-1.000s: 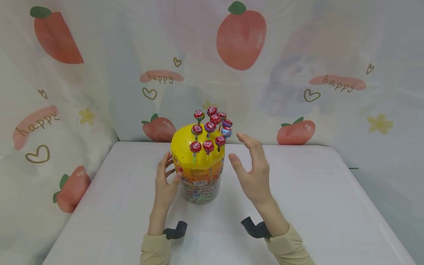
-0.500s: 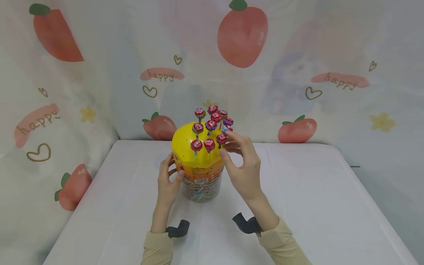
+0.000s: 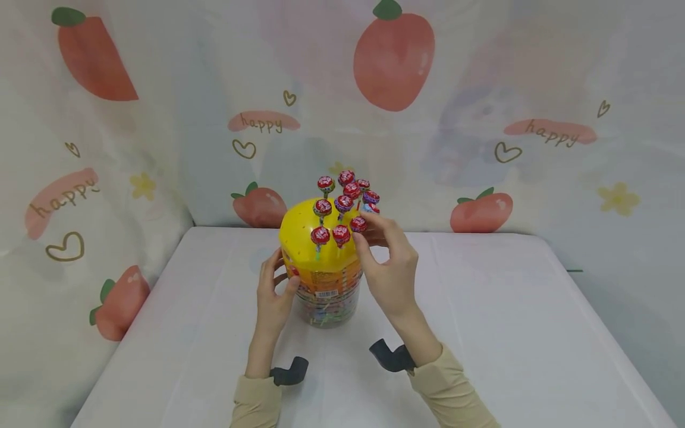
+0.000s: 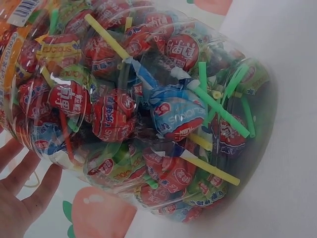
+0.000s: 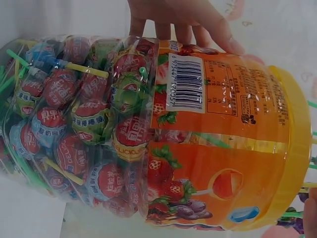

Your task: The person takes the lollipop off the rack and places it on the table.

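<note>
Clear jar stands upright mid-table, packed with wrapped lollipops, orange label band above, domed yellow lid on top. About ten lollipops stand on sticks in the lid's holes. Left hand rests against the jar's left side, fingers relaxed and spread, thumb on the wall. Right hand is at the lid's right edge, fingertips pinching one lollipop there.

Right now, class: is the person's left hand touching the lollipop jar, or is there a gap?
Touching. In the right wrist view, the left hand's fingers lie on the lollipop jar wall; the head view shows the same.
</note>
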### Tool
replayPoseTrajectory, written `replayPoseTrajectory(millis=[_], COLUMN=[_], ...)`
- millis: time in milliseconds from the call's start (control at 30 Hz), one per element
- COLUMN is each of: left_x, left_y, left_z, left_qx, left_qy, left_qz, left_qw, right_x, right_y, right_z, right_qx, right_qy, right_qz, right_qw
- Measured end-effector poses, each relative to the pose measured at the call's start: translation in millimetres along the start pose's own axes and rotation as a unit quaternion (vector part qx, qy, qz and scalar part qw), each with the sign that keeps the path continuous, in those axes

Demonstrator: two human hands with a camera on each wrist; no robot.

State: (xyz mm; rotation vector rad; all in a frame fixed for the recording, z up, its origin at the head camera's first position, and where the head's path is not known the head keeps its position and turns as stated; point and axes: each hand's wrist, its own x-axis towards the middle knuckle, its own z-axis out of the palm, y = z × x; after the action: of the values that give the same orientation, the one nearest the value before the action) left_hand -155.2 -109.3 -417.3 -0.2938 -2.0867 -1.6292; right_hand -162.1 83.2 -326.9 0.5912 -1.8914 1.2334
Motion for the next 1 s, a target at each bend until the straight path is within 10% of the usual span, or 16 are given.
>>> replayPoseTrajectory(millis=[500,1000], left_x=[0.3,-2.1], left_y=[-23.5,-40.9], left_z=[4.0,5.3], left_qx=[0.005,0.008], left_qy=[0.01,0.012], left_qz=[0.006,-0.002], left_qw=[0.9999,0.9999], right_x=[12.8,-29.3], right_y=[-1.7,42.2], right_z=[-19.5,-28.4], right_qx=[0.024,0.024], right_qy=[0.08,0.12], right_qz=[-0.015,0.068], right_qw=[0.996,0.99])
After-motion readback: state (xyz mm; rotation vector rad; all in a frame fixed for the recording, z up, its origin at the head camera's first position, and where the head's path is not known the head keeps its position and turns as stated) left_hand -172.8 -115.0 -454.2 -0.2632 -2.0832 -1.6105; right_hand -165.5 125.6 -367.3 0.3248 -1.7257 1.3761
